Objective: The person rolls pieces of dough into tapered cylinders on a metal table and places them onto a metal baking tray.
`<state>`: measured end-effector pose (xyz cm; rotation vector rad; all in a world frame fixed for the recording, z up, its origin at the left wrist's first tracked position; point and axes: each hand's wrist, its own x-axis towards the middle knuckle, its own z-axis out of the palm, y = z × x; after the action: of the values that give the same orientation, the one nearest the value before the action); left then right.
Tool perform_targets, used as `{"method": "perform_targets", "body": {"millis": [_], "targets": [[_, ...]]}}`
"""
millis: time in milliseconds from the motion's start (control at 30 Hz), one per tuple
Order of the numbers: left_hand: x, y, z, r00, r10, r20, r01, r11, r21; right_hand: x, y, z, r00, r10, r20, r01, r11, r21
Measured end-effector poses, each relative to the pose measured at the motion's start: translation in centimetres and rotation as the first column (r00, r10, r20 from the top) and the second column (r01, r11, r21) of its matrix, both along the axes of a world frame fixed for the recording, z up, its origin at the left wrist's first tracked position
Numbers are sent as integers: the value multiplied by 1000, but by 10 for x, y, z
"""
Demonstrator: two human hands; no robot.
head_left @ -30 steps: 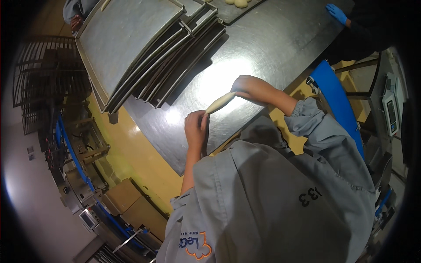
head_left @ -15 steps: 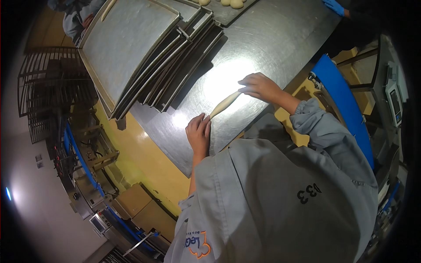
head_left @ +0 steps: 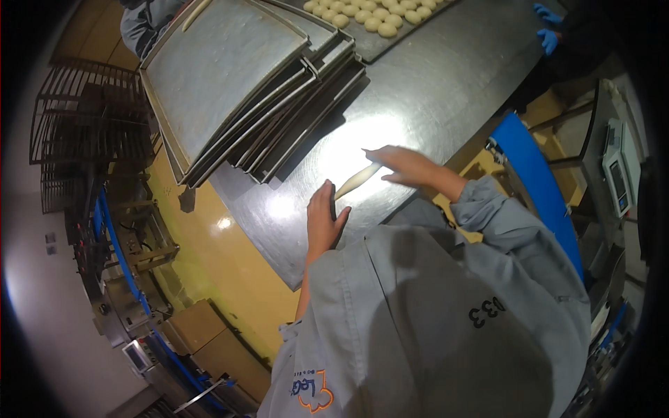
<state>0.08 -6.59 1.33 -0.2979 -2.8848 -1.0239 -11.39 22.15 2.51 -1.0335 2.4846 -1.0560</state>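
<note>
Dough strip (head_left: 357, 182), tapered | on bench (head_left: 446, 90), right of tray stack (head_left: 233, 90) | left hand (head_left: 323, 220) and right hand (head_left: 410, 166) loosely open over its ends, no grip evident | step: apparently rolling out | next: calls for light, even pressure

Dough strip (head_left: 359, 181) between hands (head_left: 323, 221); tray stack (head_left: 230, 76) on table (head_left: 446, 90), left (dough balls (head_left: 383, 17) on tray (head_left: 367, 47) beyond)

A short row of dark digits (head_left: 487, 312) is printed on the grey jacket (head_left: 404, 334), right of its middle. Near the jacket's lower left edge, a logo (head_left: 316, 397) is shown in blue lettering and orange outline. Markings on the white device (head_left: 630, 161) are too small to be read.
</note>
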Motion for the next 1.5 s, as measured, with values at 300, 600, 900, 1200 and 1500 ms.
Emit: {"method": "perform_targets", "body": {"millis": [300,600,900,1200,1500], "targets": [[-61,6,9,889,-115,444,-8,964,266,-37,-30,28,926,92,365,-121,991,58],[-106,-104,225,914,-199,353,83,944,318,-104,-121,182,878,338,339,-272,935,-230],[-218,-241,254,996,75,54,-66,986,-152,-197,-279,203,967,236,-99,-252,945,-208],[-224,-267,200,995,76,-68,-91,963,-255,-215,-293,174,951,291,-101,-295,955,-21],[-237,-276,223,985,68,-161,-132,895,-427,-218,-290,183,976,210,-50,-210,978,7]]}}
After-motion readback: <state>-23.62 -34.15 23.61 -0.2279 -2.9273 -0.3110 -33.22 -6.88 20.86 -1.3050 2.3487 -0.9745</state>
